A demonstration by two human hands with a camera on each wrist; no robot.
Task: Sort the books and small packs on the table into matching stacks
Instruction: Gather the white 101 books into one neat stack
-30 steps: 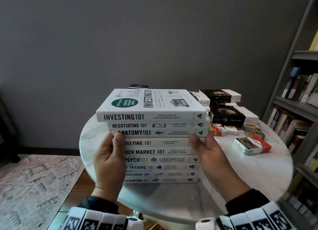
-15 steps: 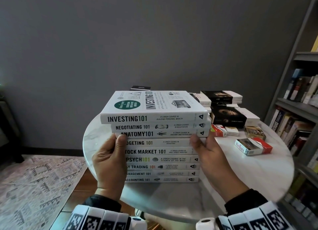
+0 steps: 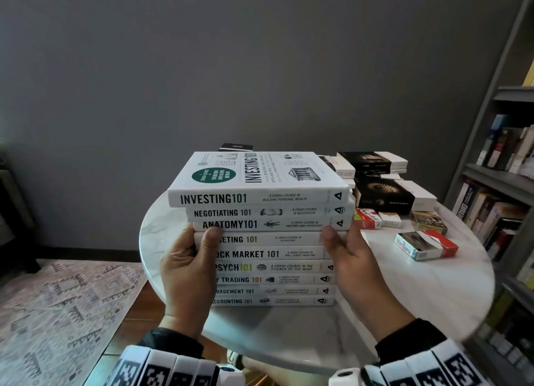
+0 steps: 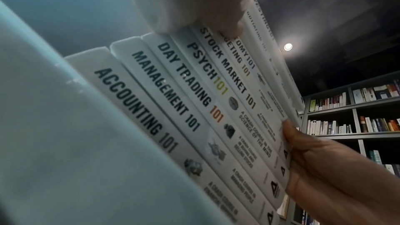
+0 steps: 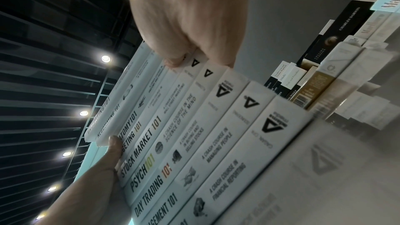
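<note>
Top 3 glossy white hardbacks [image 3: 260, 198] shifted right; both hands [image 3: 185, 267] gripping.

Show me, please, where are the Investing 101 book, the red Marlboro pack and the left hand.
Investing 101 book [image 3: 260, 198], head view, on its spine.
Marlboro pack [image 3: 424, 244], head view, on its top face.
Left hand [image 3: 185, 267], head view, on its back.

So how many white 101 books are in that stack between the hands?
9, piled spines forward on the table: Investing on top, then Negotiating, Anatomy, Budgeting, Stock Market, Psych, Day Trading, Management, Accounting at the bottom.
</note>
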